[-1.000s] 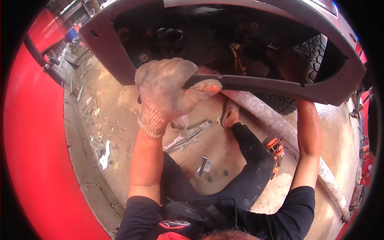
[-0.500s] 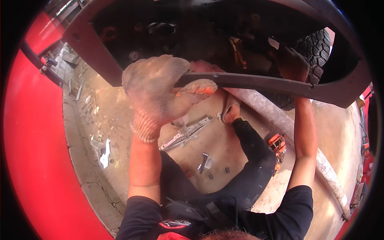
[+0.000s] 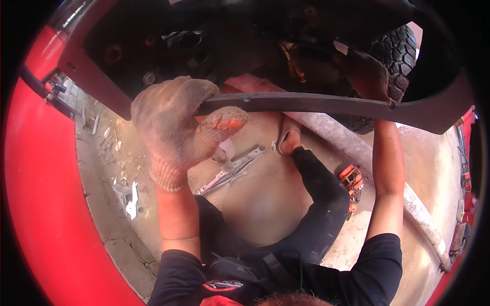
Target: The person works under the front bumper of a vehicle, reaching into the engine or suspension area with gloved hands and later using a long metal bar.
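A large black metal bumper (image 3: 316,104) spans the upper part of the view. My left hand (image 3: 176,115), in a soiled knit glove with an orange-stained thumb, is closed round the left part of its lower bar. The thumb lies on the near side, and the fingers go over the bar. My right hand (image 3: 365,76) reaches up behind the bar near the right end, in deep shadow. Its wrist is close to the bar, while its fingers cannot be made out. Behind the bumper, a treaded tire (image 3: 400,61) shows beside the right hand.
A whitish pole (image 3: 342,137) slants across the floor under the bumper. A scissor jack (image 3: 232,171) lies between my legs. Orange-and-dark chain gear (image 3: 351,181) lies by my right knee. At left are a red body panel (image 3: 46,173) and a brick edge (image 3: 107,219) with debris.
The bumper's left end has shifted left and a little down, with my left hand on it. My right hand has moved slightly left. The floor between my legs is now blurred.
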